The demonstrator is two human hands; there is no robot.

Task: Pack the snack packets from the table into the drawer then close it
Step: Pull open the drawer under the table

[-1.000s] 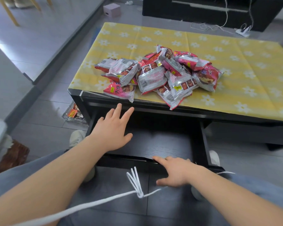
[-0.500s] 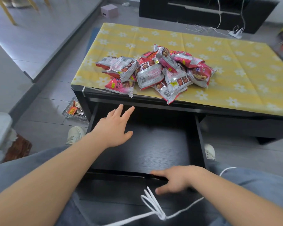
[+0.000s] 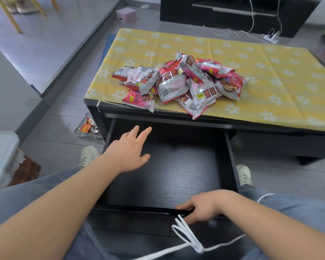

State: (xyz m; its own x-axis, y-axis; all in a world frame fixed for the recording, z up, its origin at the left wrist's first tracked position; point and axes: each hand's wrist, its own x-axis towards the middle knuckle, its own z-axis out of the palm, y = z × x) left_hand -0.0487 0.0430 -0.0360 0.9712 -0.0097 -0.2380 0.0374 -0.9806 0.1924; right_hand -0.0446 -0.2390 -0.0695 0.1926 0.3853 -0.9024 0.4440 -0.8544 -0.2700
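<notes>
Several red, pink and silver snack packets (image 3: 178, 84) lie in a heap on the yellow flowered tablecloth (image 3: 270, 76), near the table's front edge. Below that edge a black drawer (image 3: 169, 177) stands pulled far out, and its wood-grain floor holds nothing. My left hand (image 3: 129, 150) hovers over the drawer's left part with fingers straight, pointing toward the packets. My right hand (image 3: 203, 206) grips the drawer's front edge, fingers curled over the rim.
A glass dish of small wrapped items (image 3: 88, 127) sits on the floor left of the table. My white shoes (image 3: 243, 174) flank the drawer. A white cord (image 3: 188, 239) hangs over my lap. A black cabinet (image 3: 233, 14) with cables stands behind the table.
The drawer has slid further out toward me with my right hand on its front edge. My left hand has stayed over the drawer with fingers straight.
</notes>
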